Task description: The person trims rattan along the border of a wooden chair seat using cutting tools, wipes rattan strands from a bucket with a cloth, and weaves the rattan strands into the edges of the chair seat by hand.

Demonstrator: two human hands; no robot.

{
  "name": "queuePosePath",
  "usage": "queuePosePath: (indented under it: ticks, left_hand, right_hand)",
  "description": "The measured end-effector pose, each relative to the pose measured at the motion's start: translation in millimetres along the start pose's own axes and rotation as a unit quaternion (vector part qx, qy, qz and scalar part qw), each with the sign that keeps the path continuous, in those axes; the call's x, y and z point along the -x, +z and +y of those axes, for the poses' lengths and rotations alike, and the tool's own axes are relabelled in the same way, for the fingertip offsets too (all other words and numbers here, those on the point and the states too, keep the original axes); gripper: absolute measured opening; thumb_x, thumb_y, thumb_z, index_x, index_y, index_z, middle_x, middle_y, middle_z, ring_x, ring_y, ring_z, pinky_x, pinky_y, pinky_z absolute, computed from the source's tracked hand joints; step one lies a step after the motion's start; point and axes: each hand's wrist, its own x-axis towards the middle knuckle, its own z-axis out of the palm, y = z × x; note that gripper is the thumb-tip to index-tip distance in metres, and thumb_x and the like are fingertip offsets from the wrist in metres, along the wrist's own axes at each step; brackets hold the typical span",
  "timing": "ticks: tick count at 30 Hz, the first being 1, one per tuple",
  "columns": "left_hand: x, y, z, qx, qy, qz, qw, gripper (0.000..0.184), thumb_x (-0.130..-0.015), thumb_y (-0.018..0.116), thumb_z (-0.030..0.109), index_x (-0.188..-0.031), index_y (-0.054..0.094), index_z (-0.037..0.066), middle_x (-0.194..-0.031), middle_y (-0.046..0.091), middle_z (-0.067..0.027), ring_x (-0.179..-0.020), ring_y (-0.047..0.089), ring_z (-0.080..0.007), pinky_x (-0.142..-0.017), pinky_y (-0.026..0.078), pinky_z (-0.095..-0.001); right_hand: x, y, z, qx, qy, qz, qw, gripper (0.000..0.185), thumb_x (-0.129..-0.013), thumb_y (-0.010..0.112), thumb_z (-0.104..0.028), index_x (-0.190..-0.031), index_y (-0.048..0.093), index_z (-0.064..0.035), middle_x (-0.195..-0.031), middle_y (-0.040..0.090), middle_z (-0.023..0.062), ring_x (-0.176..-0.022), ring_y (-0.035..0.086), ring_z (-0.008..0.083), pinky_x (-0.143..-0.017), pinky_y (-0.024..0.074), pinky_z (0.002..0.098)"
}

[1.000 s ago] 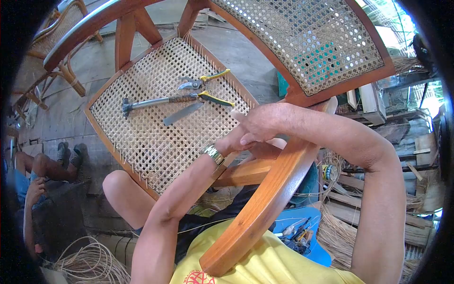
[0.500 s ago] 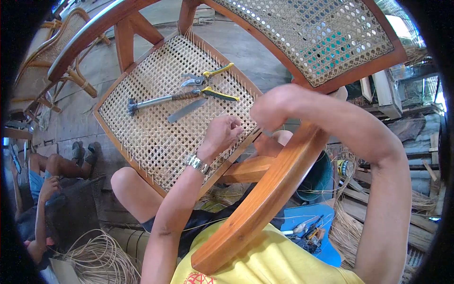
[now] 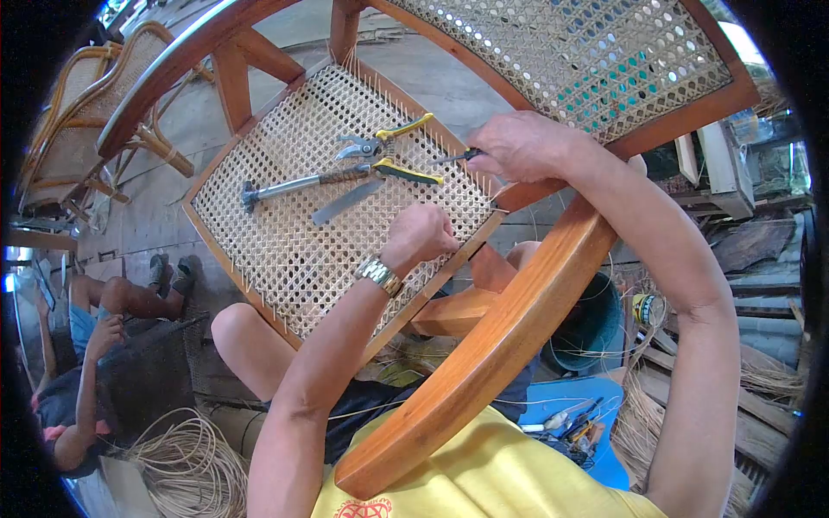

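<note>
The woven cane seat (image 3: pixel 294 233) of a wooden armchair lies before me, with pegs standing along its frame. My left hand (image 3: pixel 420 235), a metal watch on its wrist, rests low over the weave near the seat's right edge. Its fingers are pinched together, and what they hold is hidden. Over the far right corner, my right hand (image 3: pixel 522 147) grips an awl (image 3: pixel 456 158), its thin dark shaft pointing left. On the seat lie a hammer (image 3: pixel 298 185), pruning shears (image 3: pixel 380 147) with yellow-and-black handles, and a flat metal blade (image 3: pixel 347 202).
The curved armrest (image 3: pixel 484 345) crosses in front of my body. The cane backrest (image 3: pixel 596 60) rises at the far right. A blue stool (image 3: pixel 553 397) bears small tools beside a dark green bucket (image 3: pixel 591 324). Coiled cane (image 3: pixel 190 457) and a seated person (image 3: pixel 86 345) are at left.
My right hand has moved up and away from the seat's right edge, and the awl now shows in it. My left hand's fingers have curled in more. The view has shifted slightly.
</note>
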Motion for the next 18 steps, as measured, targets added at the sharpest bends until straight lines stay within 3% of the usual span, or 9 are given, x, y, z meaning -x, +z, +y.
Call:
queuePosePath:
  ticks: [2,8,10,11,13,18]
  left_hand:
    - [-3,4,2,-0.017,-0.002,0.012,1.0,0.026,-0.066,0.081,0.037,-0.072,0.078,0.012,-0.068,0.072,-0.0106,-0.064,0.07,-0.0255,-0.063,0.055,-0.0395]
    - [-16,-1,-3,-0.097,0.019,0.009,0.995,0.027,-0.068,0.081,0.039,-0.07,0.077,0.013,-0.058,0.067,-0.0078,-0.056,0.067,-0.025,-0.059,0.054,-0.0352]
    - [-16,-9,-12,0.099,0.025,-0.061,0.993,0.027,-0.072,0.082,0.04,-0.07,0.077,0.014,-0.054,0.065,-0.0052,-0.051,0.065,-0.0242,-0.057,0.054,-0.0338]
    - [-15,-10,-10,0.1,0.024,-0.06,0.993,0.027,-0.072,0.082,0.04,-0.07,0.077,0.014,-0.054,0.065,-0.0052,-0.051,0.065,-0.0242,-0.057,0.054,-0.0338]
    - [-13,-8,-1,0.04,-0.032,-0.041,0.998,0.027,-0.075,0.082,0.04,-0.072,0.077,0.014,-0.062,0.07,-0.0049,-0.059,0.069,-0.0227,-0.06,0.056,-0.0349]
    - [3,-5,11,-0.031,-0.03,0.038,0.998,0.026,-0.076,0.081,0.038,-0.075,0.077,0.012,-0.074,0.074,-0.0111,-0.07,0.072,-0.0245,-0.067,0.056,-0.0381]
  right_hand:
    - [-5,4,3,0.003,-0.042,-0.002,0.999,0.034,-0.097,0.061,-0.034,-0.104,0.068,-0.0006,-0.097,0.071,0.0229,-0.097,0.067,0.0418,-0.086,0.0537,0.05]
    - [-15,8,5,0.024,-0.001,-0.02,1.0,0.037,-0.097,0.058,-0.035,-0.101,0.068,-0.0003,-0.096,0.071,0.0236,-0.095,0.068,0.0418,-0.085,0.0547,0.0504]
    - [-19,9,6,0.024,0.0,-0.029,0.999,0.037,-0.096,0.059,-0.036,-0.102,0.068,-0.0006,-0.096,0.071,0.0236,-0.095,0.069,0.0417,-0.085,0.0549,0.0505]
    - [-19,9,6,0.023,0.006,-0.039,0.999,0.037,-0.096,0.059,-0.036,-0.102,0.068,-0.0008,-0.096,0.071,0.0235,-0.095,0.069,0.0416,-0.085,0.0551,0.0505]
    - [-17,7,6,0.023,0.004,-0.035,0.999,0.036,-0.095,0.06,-0.035,-0.103,0.069,-0.0014,-0.096,0.071,0.0232,-0.095,0.069,0.0414,-0.085,0.055,0.0503]
    - [-23,14,14,0.018,-0.037,-0.045,0.998,0.033,-0.093,0.062,-0.033,-0.104,0.069,-0.0026,-0.096,0.071,0.0221,-0.093,0.068,0.0404,-0.084,0.0544,0.0496]
